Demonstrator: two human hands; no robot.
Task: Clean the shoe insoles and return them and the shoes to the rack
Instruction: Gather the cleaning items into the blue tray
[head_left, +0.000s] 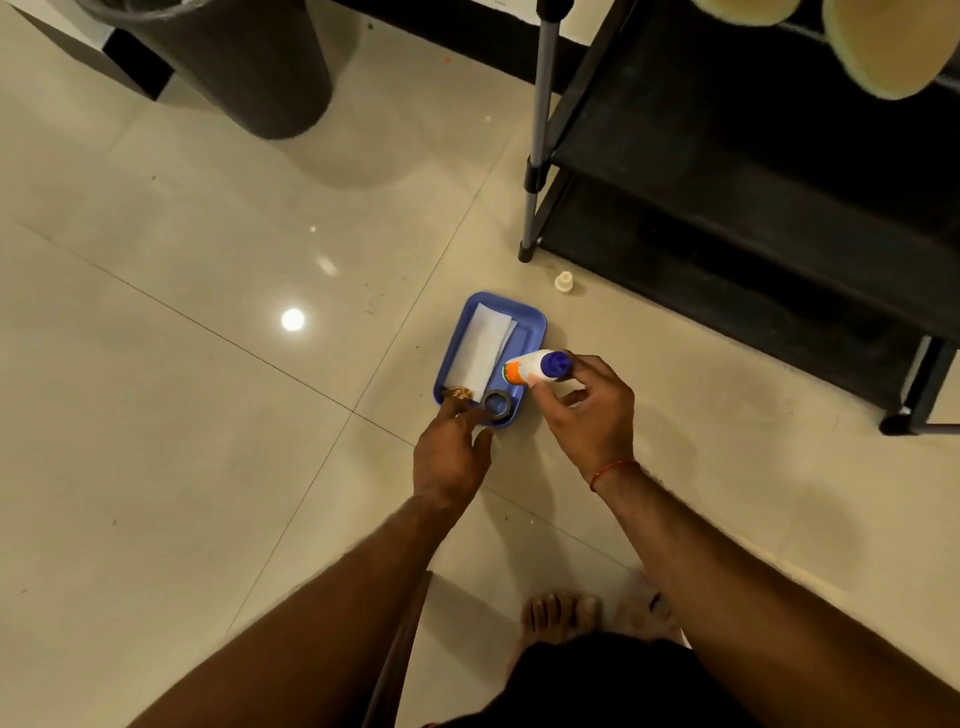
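Blue tray (535, 319) on the floor holds folded white paper (480, 351) and a dark ring-shaped item (497, 403) at its near end. Left hand (451, 456) reaches the tray's near edge; fingers' state cannot be told. Right hand (592, 410) grasps a white bottle (535, 367), tilted over the tray. Insoles (878, 47) sit on the rack (727, 171), top right.

I see both forearms bare to the elbow, with no sleeves in view. A thin red thread bracelet (610, 470) circles the wrist just behind my right hand (589, 415). My left hand (449, 454) wears nothing. Below the hands, my feet (561, 616) are bare, and dark clothing (597, 686) covers my lap.
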